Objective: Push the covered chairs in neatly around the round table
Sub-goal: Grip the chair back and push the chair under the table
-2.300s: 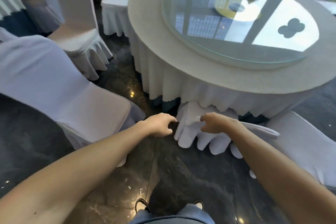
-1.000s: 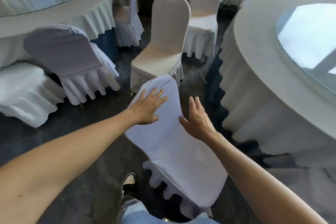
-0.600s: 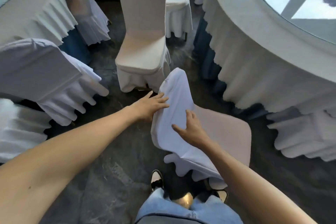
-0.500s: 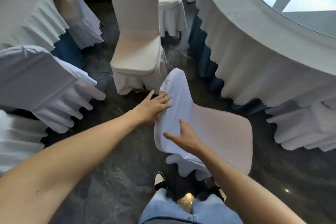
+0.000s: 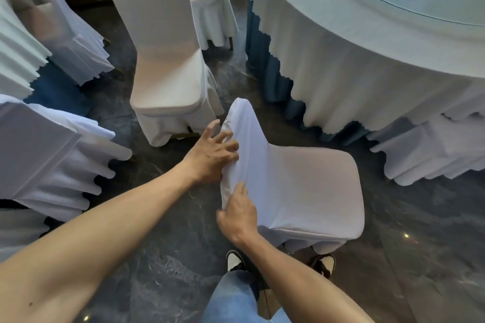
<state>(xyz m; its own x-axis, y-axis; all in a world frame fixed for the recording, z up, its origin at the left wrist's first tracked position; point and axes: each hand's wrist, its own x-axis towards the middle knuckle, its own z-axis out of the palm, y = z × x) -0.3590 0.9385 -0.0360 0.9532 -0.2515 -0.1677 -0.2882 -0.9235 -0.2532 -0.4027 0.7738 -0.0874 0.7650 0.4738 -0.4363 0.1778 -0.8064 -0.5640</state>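
Head view looks steeply down, close above the covered chair (image 5: 301, 186).

No readable text or labels anywhere

Both forearms are bare from where they enter the view down to the wrists; no sleeve, watch, band or ring shows on either. The left forearm (image 5: 86, 231) carries one small dark spot near the bottom left corner of the view. The left grip (image 5: 210, 156) and the right grip (image 5: 237, 214) are bare, with no gloves. The legs wear light blue denim jeans (image 5: 231, 296), faded in tone. On the feet are low shoes, black with white toe caps: the left shoe (image 5: 235, 261) shows its white toe clearly, while the right shoe (image 5: 324, 263) is partly hidden.
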